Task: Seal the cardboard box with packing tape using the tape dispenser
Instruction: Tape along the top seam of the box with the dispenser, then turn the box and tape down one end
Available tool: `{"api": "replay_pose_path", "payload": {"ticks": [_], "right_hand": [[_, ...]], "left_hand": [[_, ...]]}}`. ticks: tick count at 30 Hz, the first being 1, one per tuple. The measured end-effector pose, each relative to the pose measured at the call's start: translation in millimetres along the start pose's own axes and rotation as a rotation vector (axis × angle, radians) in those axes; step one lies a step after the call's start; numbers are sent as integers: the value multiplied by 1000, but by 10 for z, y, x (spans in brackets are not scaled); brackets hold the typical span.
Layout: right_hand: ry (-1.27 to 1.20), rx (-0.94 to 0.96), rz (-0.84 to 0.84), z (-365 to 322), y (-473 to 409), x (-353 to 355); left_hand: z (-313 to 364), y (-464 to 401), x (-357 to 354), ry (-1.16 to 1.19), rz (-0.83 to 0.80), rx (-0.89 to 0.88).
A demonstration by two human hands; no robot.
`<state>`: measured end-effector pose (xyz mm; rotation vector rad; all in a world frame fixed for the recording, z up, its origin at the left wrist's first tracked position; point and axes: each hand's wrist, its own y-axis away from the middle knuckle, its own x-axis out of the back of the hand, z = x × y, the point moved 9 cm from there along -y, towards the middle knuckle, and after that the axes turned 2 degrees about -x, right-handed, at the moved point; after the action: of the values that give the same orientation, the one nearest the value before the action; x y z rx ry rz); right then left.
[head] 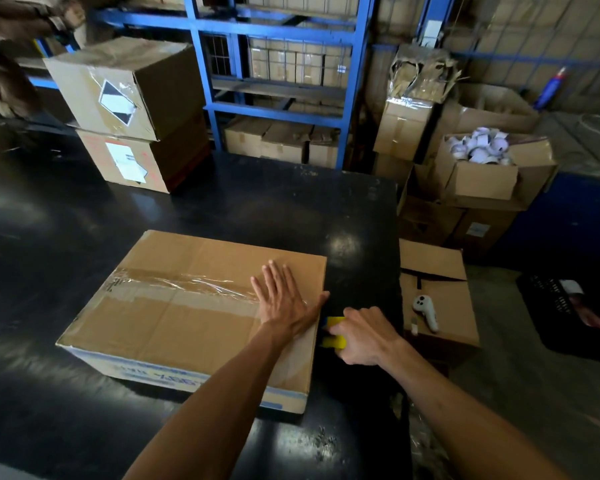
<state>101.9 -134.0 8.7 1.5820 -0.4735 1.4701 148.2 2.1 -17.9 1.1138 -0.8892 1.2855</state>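
A closed cardboard box [187, 317] lies flat on the black table [222, 209]. A strip of clear packing tape [184, 284] runs along its top seam from the left edge toward the right edge. My left hand [284, 299] presses flat, fingers spread, on the box top at the right end of the tape. My right hand [364, 336] is closed around a yellow tape dispenser [335, 332], held against the box's right side just below the top edge. Most of the dispenser is hidden by my fingers.
Two stacked cardboard boxes [132, 112] stand at the table's far left. Right of the table, a lower box [437, 292] carries a white controller [426, 311]. Behind it is an open box of white rolls [482, 168]. Blue shelving [278, 74] fills the back.
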Motion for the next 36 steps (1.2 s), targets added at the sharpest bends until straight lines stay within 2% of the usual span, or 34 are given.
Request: {"api": "replay_pose_path", "payload": {"ticks": [5, 9, 12, 15, 19, 21, 23, 30, 32, 33, 34, 35, 36], "right_hand": [[-225, -267, 90, 577, 110, 55], [-611, -513, 268, 937, 339, 226], [-992, -591, 401, 955, 442, 308], [-1233, -594, 498, 775, 437, 464], [-1292, -541, 569, 421, 383, 720], [-1315, -521, 583, 262, 369, 805], [-1324, -510, 587, 112, 398, 863], [-1321, -562, 585, -239, 764, 782], [-1332, -587, 609, -305, 951, 742], [-1338, -579, 613, -318, 1040, 717], [-1337, -569, 622, -351, 1131, 702], [-1329, -553, 649, -403, 1218, 701], [-1324, -540, 684, -455, 1297, 699]], "left_hand": [[-12, -1, 22, -53, -42, -40], [19, 55, -13, -54, -62, -94], [64, 216, -71, -73, -129, -212], [141, 425, -145, -167, -165, -444], [148, 734, -176, -207, -250, -837], [88, 905, -195, -253, -320, -957], [31, 1037, -231, -306, -326, -998], [18, 1145, -218, -336, -185, -1011], [-5, 1150, -176, -245, -228, -968], [3, 1165, -159, -123, -294, -910], [14, 1200, -95, 77, -362, -844], [-1, 1236, 48, 374, -406, -753], [-73, 1239, 204, 717, -435, -580]]}}
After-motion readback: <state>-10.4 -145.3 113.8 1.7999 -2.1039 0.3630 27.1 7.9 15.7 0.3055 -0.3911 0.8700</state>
